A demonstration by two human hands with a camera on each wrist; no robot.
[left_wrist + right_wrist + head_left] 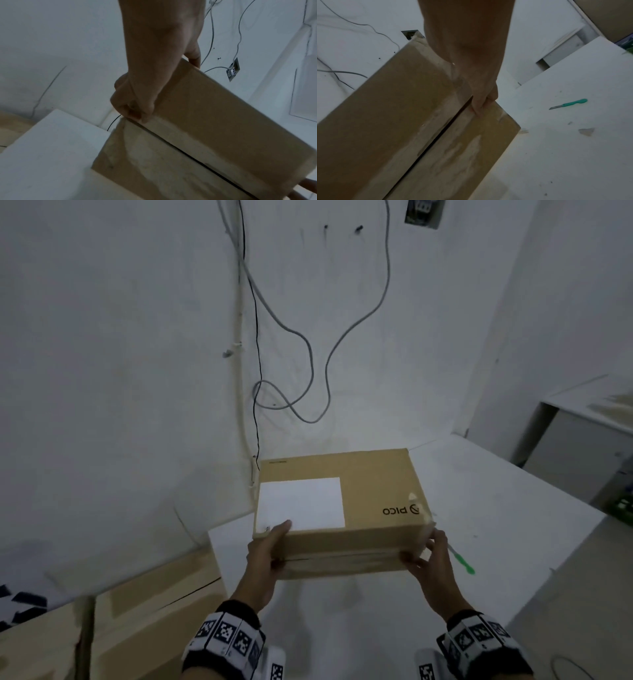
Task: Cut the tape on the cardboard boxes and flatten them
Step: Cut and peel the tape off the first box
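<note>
A brown cardboard box (373, 491) with a white label (301, 503) and a PICO logo is held tilted above the white table (496, 508). My left hand (269, 553) grips its near left corner, thumb on top. My right hand (430, 556) grips the near right corner. The side facing me shows a dark seam (197, 159) between two flaps, with clear tape along it (453, 148). In the wrist views, my left hand (137, 102) and my right hand (479, 100) each curl their fingers at the seam. A green utility knife (570, 103) lies on the table to the right.
Flat cardboard (137, 618) lies low on the left beside the table. Cables (308, 354) hang down the white wall behind. A white cabinet (582, 433) stands at the right. Scraps of tape (586, 131) lie on the table near the knife.
</note>
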